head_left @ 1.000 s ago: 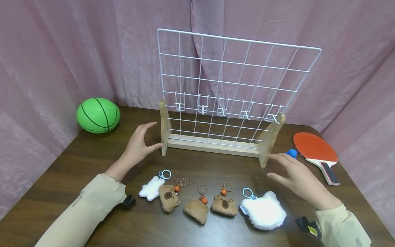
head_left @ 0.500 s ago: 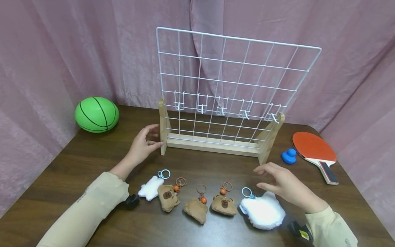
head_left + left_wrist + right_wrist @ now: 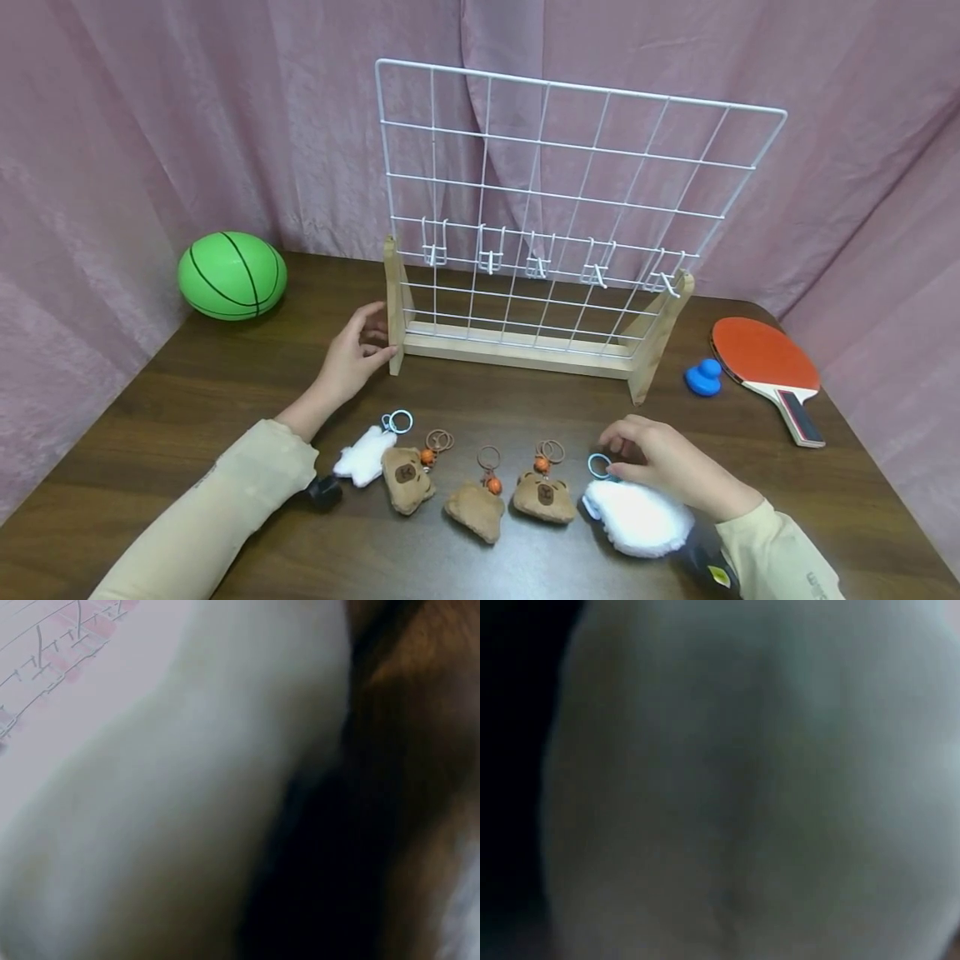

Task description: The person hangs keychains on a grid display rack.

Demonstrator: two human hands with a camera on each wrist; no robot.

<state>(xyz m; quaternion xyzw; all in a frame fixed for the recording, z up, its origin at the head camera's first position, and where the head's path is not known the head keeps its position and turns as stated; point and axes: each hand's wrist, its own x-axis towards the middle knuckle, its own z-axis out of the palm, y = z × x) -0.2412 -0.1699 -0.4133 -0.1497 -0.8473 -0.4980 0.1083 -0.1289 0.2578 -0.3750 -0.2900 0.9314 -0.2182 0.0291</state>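
A white wire grid rack (image 3: pixel 558 196) with several hooks stands in a pale wooden base (image 3: pixel 517 354). At the base's left upright, my left hand (image 3: pixel 348 354) grips the edge, thumb in front and fingers partly hidden behind. My right hand (image 3: pixel 671 458) hovers over a large white plush keychain (image 3: pixel 637 521), its fingers loosely bent and the thumb close to the light-blue ring (image 3: pixel 599 466). Whether it touches the ring is unclear. To the left lie a brown bear-faced plush keychain (image 3: pixel 543 498), a plain brown one (image 3: pixel 475 510), another bear-faced one (image 3: pixel 407 479) and a small white one (image 3: pixel 365 456).
A green ball (image 3: pixel 232 276) with black lines sits at the back left of the wooden table (image 3: pixel 247 367). On the right are a blue knobbed object (image 3: pixel 703 378) and a red table tennis paddle (image 3: pixel 765 358). Blurred sleeves fill most of both wrist views.
My right hand has left the right upright and come forward and left to the large white keychain's ring. My left hand has closed in on the left upright.
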